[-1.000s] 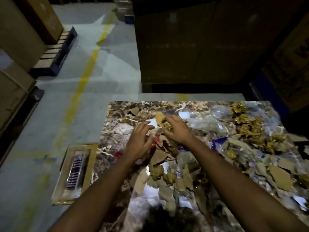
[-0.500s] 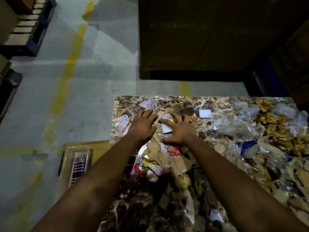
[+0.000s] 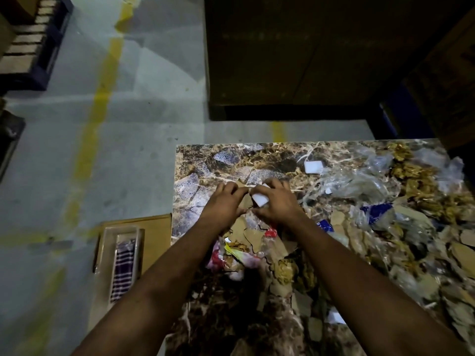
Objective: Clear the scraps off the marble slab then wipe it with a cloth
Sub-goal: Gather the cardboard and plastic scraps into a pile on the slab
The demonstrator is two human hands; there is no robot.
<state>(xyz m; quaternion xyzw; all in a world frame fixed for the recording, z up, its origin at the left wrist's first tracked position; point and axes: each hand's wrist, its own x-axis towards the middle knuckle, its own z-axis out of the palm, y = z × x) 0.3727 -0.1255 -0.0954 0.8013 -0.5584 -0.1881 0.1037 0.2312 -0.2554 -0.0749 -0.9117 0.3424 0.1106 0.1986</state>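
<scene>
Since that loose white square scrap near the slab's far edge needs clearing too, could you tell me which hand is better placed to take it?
Right, probably: the right hand lies nearer the white square scrap; the left hand would cross over.

The marble slab (image 3: 205, 160) runs off the bottom and right edges. Scraps (image 3: 401, 253) hide much of it and look blurry on the right. The right hand (image 3: 276, 204) covers part of a white piece (image 3: 260, 199). Both arms are cut off at the bottom edge.
</scene>
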